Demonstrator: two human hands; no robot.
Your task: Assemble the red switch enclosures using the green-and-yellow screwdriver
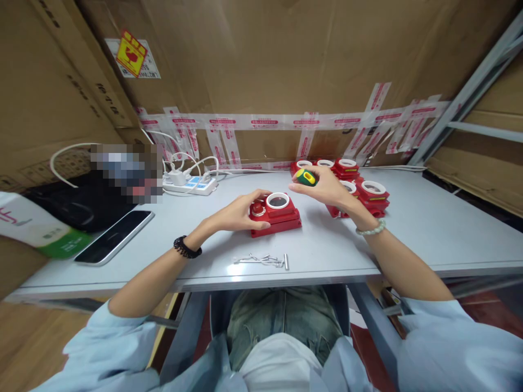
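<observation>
— How many red boxes were on the tabletop (pixel 417 228)?

— One box (pixel 281 219) stood alone at the front middle. A pile (pixel 373 198) of the same kind sat behind it to the right, near the back edge. I counted five white rings in that pile (some boxes were stacked and a hand covered part of them, so I couldn't tell the full number).

— And the hands?

— Two, both the person's own. The left hand (pixel 241 213) was closed on the left end of the lone box, fingers curled over the top by its one red button and thumb along the front. The box had one white ring, just right of the fingers. The right hand (pixel 329 188) was clamped on one small green and yellow tool (pixel 305 177), pinched at the fingertips. It was held off the tabletop, above and just right of the lone box and in front of the pile.

— Anything else near them?

— A small heap of metal bits (pixel 261 261) lay near the front edge, just in front of the box and apart from it; they were too thin to count. One phone (pixel 114 237) lay face up, well to the left. One power strip (pixel 191 186) with white cables sat at the back left. Each wrist wore one bracelet, black on the left and pale beads on the right.
</observation>
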